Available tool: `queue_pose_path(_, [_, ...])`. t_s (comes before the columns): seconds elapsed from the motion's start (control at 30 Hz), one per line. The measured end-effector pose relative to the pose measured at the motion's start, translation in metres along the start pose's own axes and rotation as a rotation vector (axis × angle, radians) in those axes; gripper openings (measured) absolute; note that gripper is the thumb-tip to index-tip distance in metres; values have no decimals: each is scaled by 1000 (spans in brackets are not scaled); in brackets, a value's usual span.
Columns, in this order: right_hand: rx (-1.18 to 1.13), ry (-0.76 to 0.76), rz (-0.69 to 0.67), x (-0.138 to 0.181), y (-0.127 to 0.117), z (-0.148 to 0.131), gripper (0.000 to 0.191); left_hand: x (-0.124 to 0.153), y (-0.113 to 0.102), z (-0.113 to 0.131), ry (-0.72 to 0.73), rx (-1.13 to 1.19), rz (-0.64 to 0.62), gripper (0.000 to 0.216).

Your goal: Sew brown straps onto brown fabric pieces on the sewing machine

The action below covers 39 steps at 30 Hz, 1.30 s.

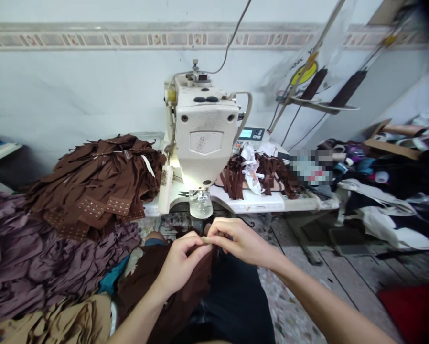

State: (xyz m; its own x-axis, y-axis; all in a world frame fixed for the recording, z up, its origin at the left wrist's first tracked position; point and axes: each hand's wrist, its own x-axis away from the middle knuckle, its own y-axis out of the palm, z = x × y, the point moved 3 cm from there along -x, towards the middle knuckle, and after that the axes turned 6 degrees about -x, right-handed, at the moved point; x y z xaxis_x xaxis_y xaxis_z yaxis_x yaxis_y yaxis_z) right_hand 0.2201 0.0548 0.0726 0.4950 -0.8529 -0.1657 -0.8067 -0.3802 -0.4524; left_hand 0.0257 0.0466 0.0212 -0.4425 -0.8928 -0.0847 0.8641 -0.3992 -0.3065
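My left hand and my right hand meet in front of the sewing machine, both with thumb and fingers pinched together. Their fingertips touch; what lies between them is too small to make out. Brown cloth is draped over my lap, directly under and behind my hands. Just beyond the hands, below the machine's head, is a clear plastic guard around the needle area, which is lit.
Brown garments with rows of metal fasteners are heaped left of the machine, above mauve cloth and tan cloth. Brown strips lie on the white machine table. Thread cones stand at upper right.
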Motion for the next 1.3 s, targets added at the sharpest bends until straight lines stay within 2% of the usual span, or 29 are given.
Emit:
queue_pose_path(0.17, [125, -35, -10, -6, 2, -4, 20, -3, 1, 1, 22, 59, 66, 21])
queue_pose_path(0.3, [294, -84, 66, -15, 0, -3, 20, -6, -1, 2, 67, -19, 161, 22])
queue_pose_path(0.37, [360, -127, 120, -22, -3, -1, 23, -6, -7, 5, 136, -155, 304, 18])
queue_pose_path(0.43, [382, -153, 154, -30, -5, 2, 26, -4, -12, 12, 277, -370, 463, 21])
queue_pose_path(0.5, [359, -137, 182, -38, -7, 6, 26, -2, -14, 22, 459, -648, 529, 31])
queue_pose_path(0.6, [282, -92, 247, -45, -11, 12, 25, -4, -10, 33, 666, -1010, 445, 41])
queue_pose_path(0.73, [128, -42, 373, -48, -16, 20, 24, -11, -5, 34, 735, -1146, 319, 46])
queue_pose_path(0.9, [-359, 126, 523, -45, -12, 46, 40, -16, 4, 30, 715, -1152, 401, 53])
queue_pose_path(1.0, [-483, 163, 603, -36, -3, 57, 47, -18, 9, 32, 704, -1157, 462, 51])
queue_pose_path(1.17, [-505, 225, 549, -14, 17, 62, 54, -27, 11, 36, 656, -1158, 451, 50])
queue_pose_path(1.3, [-500, 267, 502, -6, 21, 59, 53, -35, 8, 35, 641, -1146, 448, 49])
